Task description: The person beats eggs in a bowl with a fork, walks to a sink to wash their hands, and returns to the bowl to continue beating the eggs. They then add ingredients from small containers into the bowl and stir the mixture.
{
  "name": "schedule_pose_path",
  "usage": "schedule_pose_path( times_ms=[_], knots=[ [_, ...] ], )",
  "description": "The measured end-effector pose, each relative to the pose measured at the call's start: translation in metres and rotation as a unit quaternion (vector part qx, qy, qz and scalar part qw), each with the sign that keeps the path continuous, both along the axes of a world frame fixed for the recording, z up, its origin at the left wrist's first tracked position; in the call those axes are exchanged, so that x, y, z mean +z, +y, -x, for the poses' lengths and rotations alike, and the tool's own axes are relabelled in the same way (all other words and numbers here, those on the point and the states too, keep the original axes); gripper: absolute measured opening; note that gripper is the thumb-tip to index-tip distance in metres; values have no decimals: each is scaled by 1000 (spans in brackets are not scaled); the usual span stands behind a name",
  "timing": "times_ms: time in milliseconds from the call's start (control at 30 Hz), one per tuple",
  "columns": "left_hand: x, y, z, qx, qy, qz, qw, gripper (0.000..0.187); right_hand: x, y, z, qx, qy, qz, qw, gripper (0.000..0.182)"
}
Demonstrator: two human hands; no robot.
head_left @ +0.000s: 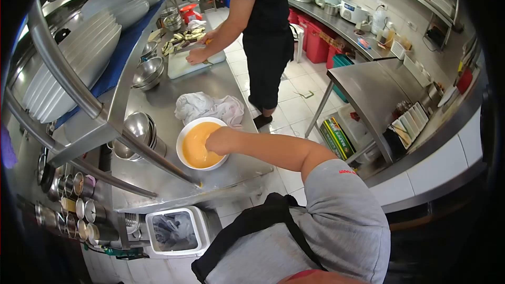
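A white bowl (180, 153) of smooth orange-yellow liquid (195, 144) stands near the front edge of the steel table. My right hand (218, 141) reaches over the bowl's right side, its fingers curled downward at the liquid. The fingertips are hidden, and what they hold, if anything, cannot be made out. Just behind the bowl lies a crumpled white cloth (202, 108). To the left are stacked steel bowls (138, 129). My left hand is out of the picture.
Across the steel table (158, 97), a co-worker in black cuts on a white board (181, 66) beside sliced eggplant (184, 40). A shelf post (158, 158) slants close to the bowl. Below stands a white bin (197, 231). White plates (79, 63) fill the upper-left shelf.
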State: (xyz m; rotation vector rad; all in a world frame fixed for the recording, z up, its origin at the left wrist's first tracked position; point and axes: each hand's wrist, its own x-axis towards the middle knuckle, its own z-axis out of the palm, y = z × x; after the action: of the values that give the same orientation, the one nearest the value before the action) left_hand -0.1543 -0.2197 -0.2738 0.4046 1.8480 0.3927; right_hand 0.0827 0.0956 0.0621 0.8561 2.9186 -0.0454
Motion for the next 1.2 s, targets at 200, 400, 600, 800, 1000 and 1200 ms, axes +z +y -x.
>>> schedule_pose_path(
  times_ms=[200,400,600,800,1000,1200],
  knots=[
    [0,-20,-13,30,10,34,999,38,28,23,-8,-108,-56,0,993,19],
    [7,-33,-17,57,16,43,997,39,25,40,-21,-187,312,341,867,19],
    [14,-39,-18,62,23,49,997,40,-23,19,1,-127,471,197,851,16],
    [19,-46,-15,66,25,54,996,41,-8,13,-14,-249,451,175,839,17],
    [24,-53,-8,63,31,55,996,42,-8,2,-17,-246,419,166,858,17],
    [23,-62,-2,65,31,56,996,43,-33,2,-9,-215,515,134,819,19]
  ],
)
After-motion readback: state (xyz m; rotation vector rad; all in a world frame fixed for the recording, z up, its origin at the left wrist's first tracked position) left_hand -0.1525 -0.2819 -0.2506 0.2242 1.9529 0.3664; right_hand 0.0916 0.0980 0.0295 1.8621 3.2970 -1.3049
